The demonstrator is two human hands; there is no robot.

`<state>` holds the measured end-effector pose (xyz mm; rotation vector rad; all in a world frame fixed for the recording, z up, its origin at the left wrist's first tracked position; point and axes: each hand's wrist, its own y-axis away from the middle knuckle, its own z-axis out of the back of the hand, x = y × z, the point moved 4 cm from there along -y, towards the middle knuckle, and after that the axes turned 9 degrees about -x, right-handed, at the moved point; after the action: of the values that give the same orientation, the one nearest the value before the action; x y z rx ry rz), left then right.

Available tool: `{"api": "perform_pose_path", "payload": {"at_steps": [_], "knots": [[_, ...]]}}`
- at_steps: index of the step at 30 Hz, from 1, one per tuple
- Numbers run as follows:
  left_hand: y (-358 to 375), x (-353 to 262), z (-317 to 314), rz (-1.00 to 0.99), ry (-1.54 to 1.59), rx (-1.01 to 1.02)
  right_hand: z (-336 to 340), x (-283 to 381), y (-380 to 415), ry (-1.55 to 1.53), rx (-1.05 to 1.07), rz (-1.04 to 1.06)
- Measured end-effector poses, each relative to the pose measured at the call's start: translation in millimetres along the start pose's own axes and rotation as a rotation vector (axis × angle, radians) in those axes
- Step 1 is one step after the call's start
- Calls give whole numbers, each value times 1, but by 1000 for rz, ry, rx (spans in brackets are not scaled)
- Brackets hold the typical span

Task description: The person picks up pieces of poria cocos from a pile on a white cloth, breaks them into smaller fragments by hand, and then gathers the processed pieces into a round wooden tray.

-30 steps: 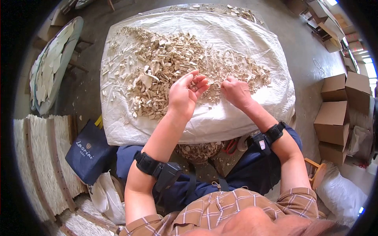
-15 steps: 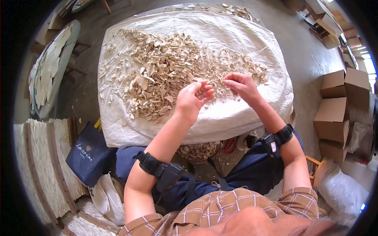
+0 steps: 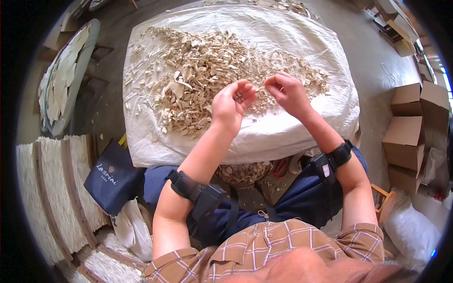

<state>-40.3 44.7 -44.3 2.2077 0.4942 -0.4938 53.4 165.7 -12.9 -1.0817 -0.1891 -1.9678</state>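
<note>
A broad heap of dry, pale tan slices and chips (image 3: 198, 70) lies on a table covered with a white cloth (image 3: 278, 139). Over the near edge of the heap, my left hand (image 3: 227, 108) is turned palm up, its fingers curled inward. Whatever lies inside those fingers is too small to name. Just to the right, my right hand (image 3: 291, 98) hovers above finer crumbs, thumb and fingers pinched together; their contents cannot be made out. A small gap separates the two hands.
Below the table edge, between my knees, sits a container of similar chips (image 3: 243, 173), beside a red-handled tool (image 3: 280, 168). A navy bag (image 3: 113, 177) stands at left, near an oval tray of pale sheets (image 3: 61, 89). Cardboard boxes (image 3: 403, 134) and a white plastic sack (image 3: 410, 226) are at right.
The view has shifted slightly, moving the table up and right in the picture. My left fingers are curled in more. Both hands remain close together over the heap.
</note>
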Motion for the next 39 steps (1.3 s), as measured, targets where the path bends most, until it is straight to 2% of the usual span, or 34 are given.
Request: {"api": "perform_pose_path", "payload": {"at_steps": [4,6,7,12,14,15,22,26,29,32,36,39], "knots": [[2,-22,3,-39,53,1,-14,-17,4,144,51,123],[5,-27,3,-50,57,46,-17,-24,11,396,94,199],[7,-29,3,-59,54,47,-16,-30,10,532,117,155],[7,-27,1,-60,52,48,-4,-37,9,534,22,124],[6,-28,-2,-62,49,59,-11,-31,10,444,65,155],[7,-28,-3,-66,43,46,-14,-28,11,439,63,227],[5,-30,-4,-62,57,39,-30,-24,10,403,130,343],[6,-29,-7,-55,44,40,-24,-29,5,343,112,263],[6,-28,-8,-56,55,62,-7,-43,0,287,121,-58],[5,-28,-8,-62,38,50,11,-58,-3,366,48,-189],[6,-25,-10,-53,14,73,19,-69,-2,428,28,-230],[6,-23,-10,-45,12,65,10,-58,0,452,47,-47]]}}
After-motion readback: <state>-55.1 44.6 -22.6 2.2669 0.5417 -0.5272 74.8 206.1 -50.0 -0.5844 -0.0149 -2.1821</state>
